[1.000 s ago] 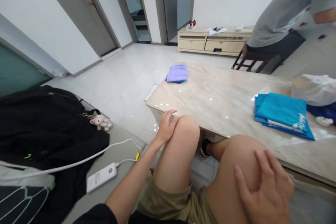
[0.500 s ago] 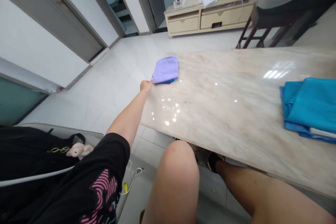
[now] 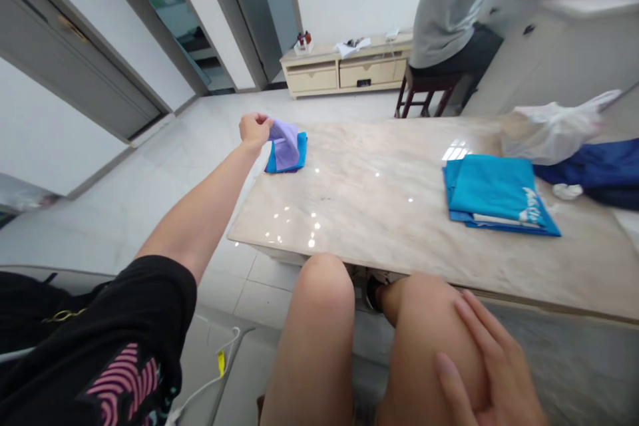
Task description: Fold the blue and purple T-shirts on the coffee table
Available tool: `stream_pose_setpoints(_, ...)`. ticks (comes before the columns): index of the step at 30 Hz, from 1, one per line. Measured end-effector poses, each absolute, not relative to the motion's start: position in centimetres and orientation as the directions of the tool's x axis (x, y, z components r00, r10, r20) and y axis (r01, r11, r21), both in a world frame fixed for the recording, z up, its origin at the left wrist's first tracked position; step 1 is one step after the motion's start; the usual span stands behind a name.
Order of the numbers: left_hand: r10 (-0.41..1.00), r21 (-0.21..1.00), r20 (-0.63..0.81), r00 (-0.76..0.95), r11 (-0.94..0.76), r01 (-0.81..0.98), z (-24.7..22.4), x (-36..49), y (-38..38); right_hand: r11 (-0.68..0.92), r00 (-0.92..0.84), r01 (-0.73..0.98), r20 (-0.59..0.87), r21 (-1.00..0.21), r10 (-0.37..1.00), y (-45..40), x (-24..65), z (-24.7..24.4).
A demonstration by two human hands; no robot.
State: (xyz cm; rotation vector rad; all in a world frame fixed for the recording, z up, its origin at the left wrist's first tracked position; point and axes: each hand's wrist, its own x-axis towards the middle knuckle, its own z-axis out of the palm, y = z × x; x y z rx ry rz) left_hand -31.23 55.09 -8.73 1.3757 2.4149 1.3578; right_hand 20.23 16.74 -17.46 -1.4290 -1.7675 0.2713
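While the bare right hand (image 3: 492,373) lies spread on the right knee (image 3: 424,309), the bare left hand (image 3: 256,129) is pinched on an edge of the lavender cloth (image 3: 286,150); that edge is up, the rest lies over a folded bright-blue cloth (image 3: 302,146) at the glossy beige marble table's (image 3: 359,213) far left corner; folded turquoise fabric (image 3: 492,183) with white lettering sits well right.

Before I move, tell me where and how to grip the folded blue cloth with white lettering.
Probably grip the folded blue cloth by its near edge, coming from the near side with your bare right hand, catching every layer: it lies flat on the glossy marble-patterned table, and its staggered layers could slide apart.
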Motion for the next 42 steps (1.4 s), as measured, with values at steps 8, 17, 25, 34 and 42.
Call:
stream_pose_setpoints(8,0.752,0.524,0.614,-0.239,-0.163,0.836,10.5,-20.3,44.8,0.453,-0.047,0.671,0.576,-0.587,0.816,16.2,17.9,-17.9)
stream_pose_setpoints(17,0.787,0.453,0.616,-0.043,-0.310,0.836,9.9,-12.9,41.1,0.446,-0.050,0.665,0.561,-0.598,0.826,16.1,16.6,-17.6)
stream_pose_setpoints(25,0.837,0.686,0.535,-0.118,-0.349,0.639,-2.2,-6.9,38.3,0.433,-0.066,0.689,0.544,-0.581,0.837,15.5,16.4,-17.2)
stream_pose_setpoints(34,0.902,0.726,0.426,-0.071,-0.293,0.623,-9.2,-6.1,36.7,0.376,-0.011,0.699,0.516,-0.609,0.856,15.4,16.5,-17.9)
stream_pose_setpoints(42,0.907,0.808,0.388,-0.161,-0.251,0.533,-9.0,-8.5,35.4,0.308,-0.384,0.511,0.107,-0.803,0.917,26.3,17.0,-12.1)
